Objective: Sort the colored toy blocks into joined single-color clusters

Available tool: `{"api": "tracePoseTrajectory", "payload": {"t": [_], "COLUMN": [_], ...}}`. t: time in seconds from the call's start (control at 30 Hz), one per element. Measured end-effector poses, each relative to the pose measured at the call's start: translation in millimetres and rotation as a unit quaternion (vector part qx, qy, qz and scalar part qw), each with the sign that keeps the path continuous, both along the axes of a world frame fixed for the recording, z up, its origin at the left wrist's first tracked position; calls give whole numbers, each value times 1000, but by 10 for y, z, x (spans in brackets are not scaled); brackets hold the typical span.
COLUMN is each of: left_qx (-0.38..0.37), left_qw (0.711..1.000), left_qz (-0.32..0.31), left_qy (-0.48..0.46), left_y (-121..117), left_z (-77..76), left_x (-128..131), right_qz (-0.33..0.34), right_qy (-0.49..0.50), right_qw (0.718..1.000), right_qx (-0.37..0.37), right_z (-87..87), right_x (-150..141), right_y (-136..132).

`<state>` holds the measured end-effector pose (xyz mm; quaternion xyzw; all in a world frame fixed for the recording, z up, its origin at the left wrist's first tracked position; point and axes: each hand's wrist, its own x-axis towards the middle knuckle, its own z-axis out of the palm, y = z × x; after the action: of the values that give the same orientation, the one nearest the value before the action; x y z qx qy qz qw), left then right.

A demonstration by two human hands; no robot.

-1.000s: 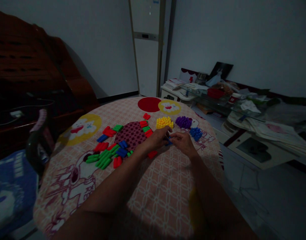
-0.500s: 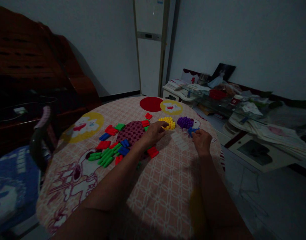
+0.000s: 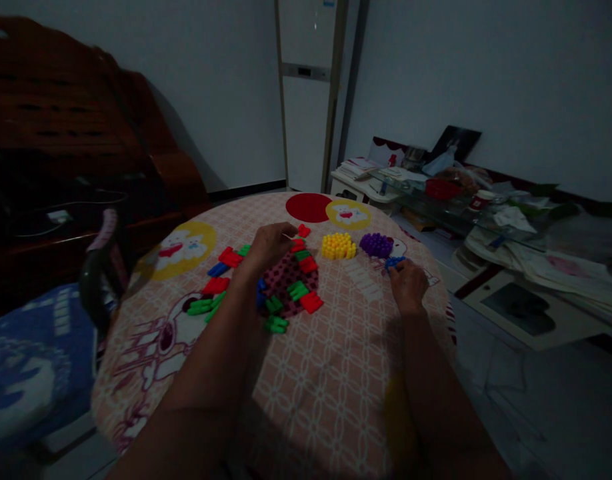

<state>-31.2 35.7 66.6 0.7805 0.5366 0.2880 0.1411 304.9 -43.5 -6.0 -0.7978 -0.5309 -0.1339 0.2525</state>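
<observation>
My left hand [image 3: 272,245] hovers over the far side of the scattered toy building blocks, fingers reaching toward a small red block [image 3: 303,231]. Nothing shows in its fingers. At the right, my right hand [image 3: 409,285] pinches a blue block [image 3: 395,263]; how many blue pieces are there I cannot tell. Just left of it stand a tight group of purple blocks [image 3: 377,245] and a group of yellow blocks [image 3: 339,246]. Loose red blocks [image 3: 312,302] and green blocks [image 3: 276,325] lie nearer the middle, some hidden behind my left forearm.
A patterned cloth covers the round table [image 3: 331,380]. A chair [image 3: 103,280] with a blue cushion stands at the left, near a wooden bench [image 3: 81,127]. Along the right wall, a low cabinet [image 3: 516,307] carries papers, bags and a red bowl [image 3: 442,189].
My left hand has moved left, away from the yellow blocks, toward the small red block. My right hand stays by the blue block, beside the purple group. The view has shifted slightly.
</observation>
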Motion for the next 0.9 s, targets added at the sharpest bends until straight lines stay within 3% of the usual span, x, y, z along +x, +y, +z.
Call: {"api": "tracePoseTrajectory", "payload": {"t": [0.13, 0.23, 0.37, 0.5, 0.63, 0.77, 0.9], "left_qx": [-69, -125, -219, -274, -239, -160, -94], "left_qw": [984, 960, 937, 919, 925, 974, 989], "left_qz": [136, 195, 229, 252, 268, 163, 14], "left_qy": [93, 156, 147, 130, 122, -10, -111], "left_y": [61, 48, 23, 29, 28, 27, 46], "left_z": [15, -46, -159, -258, -231, -59, 1], "left_x": [-659, -1083, -1338, -1339, -1303, -1074, -417], "right_qz": [-10, 1, 34, 56, 100, 205, 327], "right_qy": [16, 31, 40, 51, 74, 96, 94], "right_qw": [1000, 999, 998, 995, 988, 965, 925], "right_qx": [20, 28, 47, 62, 96, 135, 166], "right_z": [39, 46, 13, -23, -51, -81, -77], "right_x": [-63, -130, -194, -181, -187, -375, -692], "right_y": [-29, -27, -16, -1, 23, 23, -26]}}
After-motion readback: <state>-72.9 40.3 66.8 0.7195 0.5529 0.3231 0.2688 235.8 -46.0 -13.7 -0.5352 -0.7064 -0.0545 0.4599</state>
